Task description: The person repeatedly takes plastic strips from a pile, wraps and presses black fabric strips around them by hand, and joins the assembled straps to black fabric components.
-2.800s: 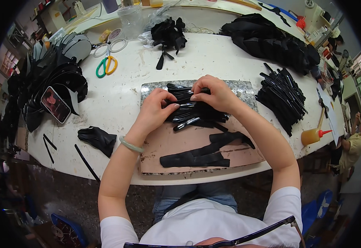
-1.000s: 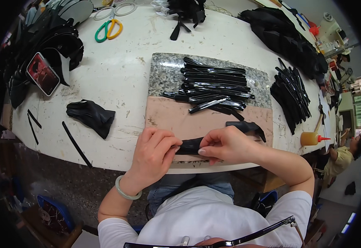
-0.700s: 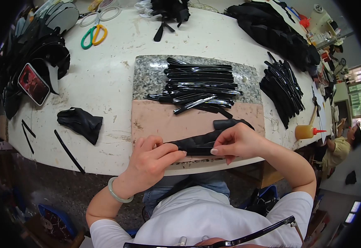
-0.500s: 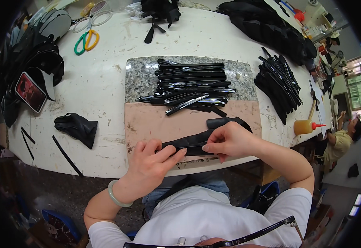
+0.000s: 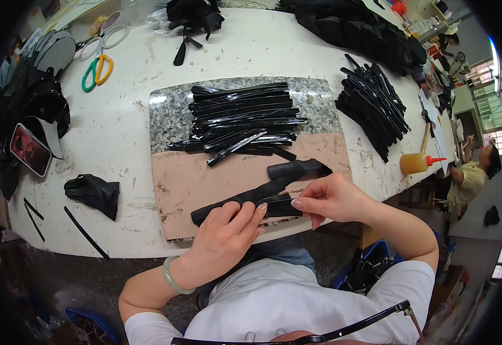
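A long black piece that looks like leather [image 5: 235, 198] lies over the pinkish sheet in front of me, its far right end folded into a rounded tube-like shape. My left hand [image 5: 227, 234], with a pale green bangle on the wrist, presses bent fingers onto the piece's near edge. Thumb and forefinger of my right hand [image 5: 330, 198] pinch the same edge further right. Just beyond, a stack of glossy black strips [image 5: 242, 118] rests on a speckled stone slab [image 5: 167, 115]; a few strips lie over the pinkish sheet [image 5: 173, 178].
To the left are a crumpled black piece [image 5: 93, 195], thin strips [image 5: 85, 231], a phone [image 5: 31, 149] and scissors [image 5: 97, 72]. A second strip pile [image 5: 371, 106], an amber glue bottle [image 5: 414, 163] and a hammer [image 5: 427, 126] lie right. Another person [image 5: 474, 178] sits far right.
The view has shifted, so the table things appear further left. My left hand has slid along the edge toward my right hand, showing more of the black piece's left end. The pinch continues.
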A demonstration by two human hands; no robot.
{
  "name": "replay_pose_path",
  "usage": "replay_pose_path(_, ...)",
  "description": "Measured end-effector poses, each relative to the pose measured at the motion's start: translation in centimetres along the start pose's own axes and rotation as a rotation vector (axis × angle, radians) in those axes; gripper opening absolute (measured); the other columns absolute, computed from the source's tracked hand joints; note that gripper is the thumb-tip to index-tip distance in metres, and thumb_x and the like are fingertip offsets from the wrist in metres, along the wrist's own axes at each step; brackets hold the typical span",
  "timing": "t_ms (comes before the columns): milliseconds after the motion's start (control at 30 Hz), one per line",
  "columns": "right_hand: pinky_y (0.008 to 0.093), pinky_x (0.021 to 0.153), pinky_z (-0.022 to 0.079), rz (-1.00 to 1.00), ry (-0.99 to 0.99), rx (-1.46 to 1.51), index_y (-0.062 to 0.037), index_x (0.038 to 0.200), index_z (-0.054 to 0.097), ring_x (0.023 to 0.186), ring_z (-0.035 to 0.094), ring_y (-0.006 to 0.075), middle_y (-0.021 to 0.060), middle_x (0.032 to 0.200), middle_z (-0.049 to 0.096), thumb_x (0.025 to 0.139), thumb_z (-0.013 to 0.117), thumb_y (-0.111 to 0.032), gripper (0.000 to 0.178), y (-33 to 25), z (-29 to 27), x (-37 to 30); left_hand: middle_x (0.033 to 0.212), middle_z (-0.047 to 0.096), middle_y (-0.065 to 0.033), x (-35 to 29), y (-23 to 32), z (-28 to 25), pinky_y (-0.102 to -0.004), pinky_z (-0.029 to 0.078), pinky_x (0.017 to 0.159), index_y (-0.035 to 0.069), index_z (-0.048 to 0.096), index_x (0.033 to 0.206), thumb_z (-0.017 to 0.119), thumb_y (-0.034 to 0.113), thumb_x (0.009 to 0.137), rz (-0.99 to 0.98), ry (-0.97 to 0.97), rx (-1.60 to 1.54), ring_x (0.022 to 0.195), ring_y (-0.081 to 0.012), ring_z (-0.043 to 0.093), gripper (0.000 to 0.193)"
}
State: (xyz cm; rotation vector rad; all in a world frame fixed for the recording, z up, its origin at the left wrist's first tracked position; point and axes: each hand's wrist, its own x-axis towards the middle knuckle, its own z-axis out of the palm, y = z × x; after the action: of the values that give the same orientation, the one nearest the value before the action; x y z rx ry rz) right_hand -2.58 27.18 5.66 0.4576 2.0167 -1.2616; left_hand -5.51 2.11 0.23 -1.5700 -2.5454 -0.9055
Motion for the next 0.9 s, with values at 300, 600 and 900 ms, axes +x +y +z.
replay_pose_path(300, 0.0246, 0.054, 0.049, -0.647, 0.158, -0.164, 0.0014, 0.082, 0.068, 0.061, 0.063, 0.012, 0.0086, 0.087, 0.069, 0.086, 0.072, -0.018, 0.02, 1.6, 0.7, 0.3, 0.097, 0.054, -0.0063, 0.9, 0.0, 0.0, -0.0323, 0.045, 0.073, 0.0, 0.066, 0.114, 0.076, 0.021, 0.076, -0.009, -0.023, -0.063, 0.079, -0.0222, 0.049, 0.045)
replay_pose_path(600, 0.0291, 0.056, 0.052, -0.89, 0.265, -0.239, -0.0002, 0.083, 0.065, 0.062, 0.066, 0.02, 0.0153, 0.098, 0.071, 0.081, 0.071, -0.01, 0.012, 2.2, 1.9, -0.7, 0.097, 0.06, -0.0076, 2.3, -0.5, -0.6, -0.0356, 0.043, 0.074, 0.002, 0.067, 0.107, 0.077, 0.017, 0.075, -0.093, 0.145, -0.124, 0.086, -0.0252, 0.053, 0.037)
replay_pose_path(900, 0.0298, 0.049, 0.049, -1.179, 0.465, -0.421, -0.0031, 0.082, 0.061, 0.055, 0.062, 0.0204, 0.0142, 0.099, 0.072, 0.072, 0.071, -0.003, 0.014, 0.9, 2.6, -2.2, 0.087, 0.063, -0.0043, 3.1, -1.2, -3.3, -0.0347, 0.038, 0.078, 0.007, 0.068, 0.099, 0.072, 0.015, 0.083, -0.079, -0.101, -0.459, 0.086, -0.0218, 0.056, 0.019)
